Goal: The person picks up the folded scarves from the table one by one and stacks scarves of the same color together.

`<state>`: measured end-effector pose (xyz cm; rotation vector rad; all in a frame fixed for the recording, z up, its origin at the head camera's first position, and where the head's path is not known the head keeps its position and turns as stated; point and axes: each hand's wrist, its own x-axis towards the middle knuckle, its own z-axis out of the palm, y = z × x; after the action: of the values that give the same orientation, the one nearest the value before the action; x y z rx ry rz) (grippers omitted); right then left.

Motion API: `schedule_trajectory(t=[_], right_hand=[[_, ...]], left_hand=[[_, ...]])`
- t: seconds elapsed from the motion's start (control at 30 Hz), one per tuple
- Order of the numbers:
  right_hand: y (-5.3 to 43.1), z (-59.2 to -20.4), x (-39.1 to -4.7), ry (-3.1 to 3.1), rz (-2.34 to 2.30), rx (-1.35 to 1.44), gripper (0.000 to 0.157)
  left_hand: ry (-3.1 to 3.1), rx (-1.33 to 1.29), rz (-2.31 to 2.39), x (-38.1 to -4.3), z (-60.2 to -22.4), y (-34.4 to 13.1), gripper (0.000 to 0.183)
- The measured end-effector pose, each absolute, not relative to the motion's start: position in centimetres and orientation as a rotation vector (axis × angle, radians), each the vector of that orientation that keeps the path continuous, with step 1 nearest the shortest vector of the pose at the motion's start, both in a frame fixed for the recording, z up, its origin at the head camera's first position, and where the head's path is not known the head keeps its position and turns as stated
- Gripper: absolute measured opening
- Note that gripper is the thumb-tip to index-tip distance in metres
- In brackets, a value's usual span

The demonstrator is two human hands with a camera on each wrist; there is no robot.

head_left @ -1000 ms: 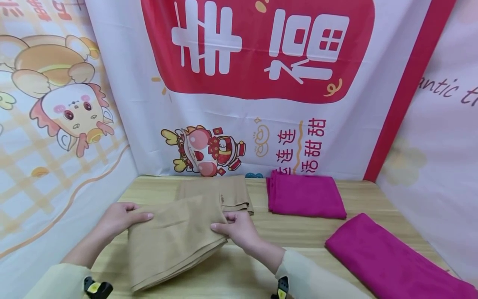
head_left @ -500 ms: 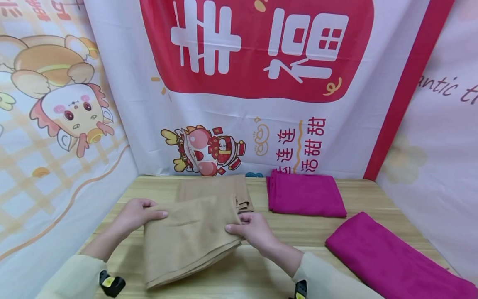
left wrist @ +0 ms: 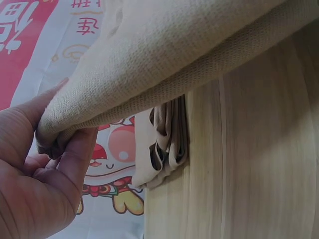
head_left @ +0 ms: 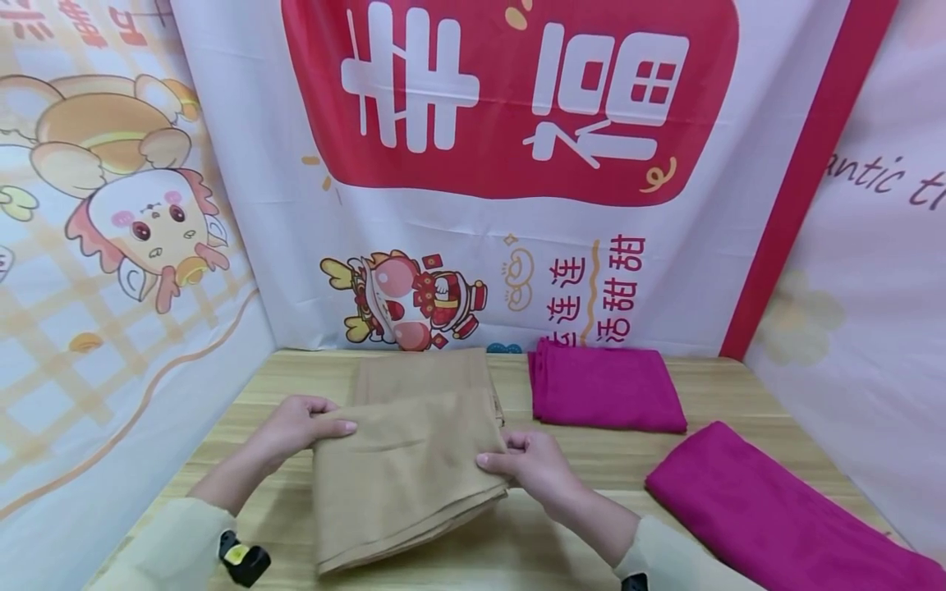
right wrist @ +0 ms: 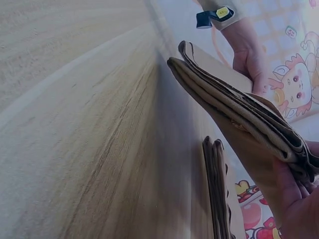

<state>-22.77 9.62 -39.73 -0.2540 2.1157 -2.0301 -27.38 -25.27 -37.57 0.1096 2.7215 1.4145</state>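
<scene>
Held tan cloth: a folded, layered piece (head_left: 410, 476), lifted at its upper corners between the two hands; its top edge overlaps, in the head view, the near side of the back tan cloth (head_left: 421, 373).
Just changed: over the last second the held tan cloth and both hands have shifted to the right, with little change in its folds, and it now sits more squarely in front of the back tan cloth.
What that means: I judge this as a carry or lining-up, with the held piece not yet put down.
Left hand: this one (head_left: 296, 423) pinches the upper left corner, thumb on top and fingers (left wrist: 77, 157) underneath.
Right hand: this one (head_left: 539, 468) pinches the right edge the same way, the layers gathered between thumb and fingers.
Magenta cloths: one folded flat at the back (head_left: 609, 390), beside the back tan cloth but apart from it; another lies slanted at the near right (head_left: 783, 517), both on the wooden counter (head_left: 591, 451).
Front banner: a sideways 幸福 in white on red (head_left: 510, 176), with smaller 连连 and 活甜甜, their starts cut off.
Side hangings: right one (head_left: 872, 328) reads "antic t", cropped; left one (head_left: 44, 353) bears upside-down red characters.
Cloth labels: no brand or tag visible.
</scene>
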Motion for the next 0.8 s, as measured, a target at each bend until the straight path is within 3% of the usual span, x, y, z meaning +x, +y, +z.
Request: schedule_trajectory(t=[0.8], right_hand=[[11.7, -41.7, -21.0, 1.962, -1.981, -0.187, 0.026]], left_hand=[[2.540, 0.073, 1.563, -28.6, -39.0, -23.8, 0.029]])
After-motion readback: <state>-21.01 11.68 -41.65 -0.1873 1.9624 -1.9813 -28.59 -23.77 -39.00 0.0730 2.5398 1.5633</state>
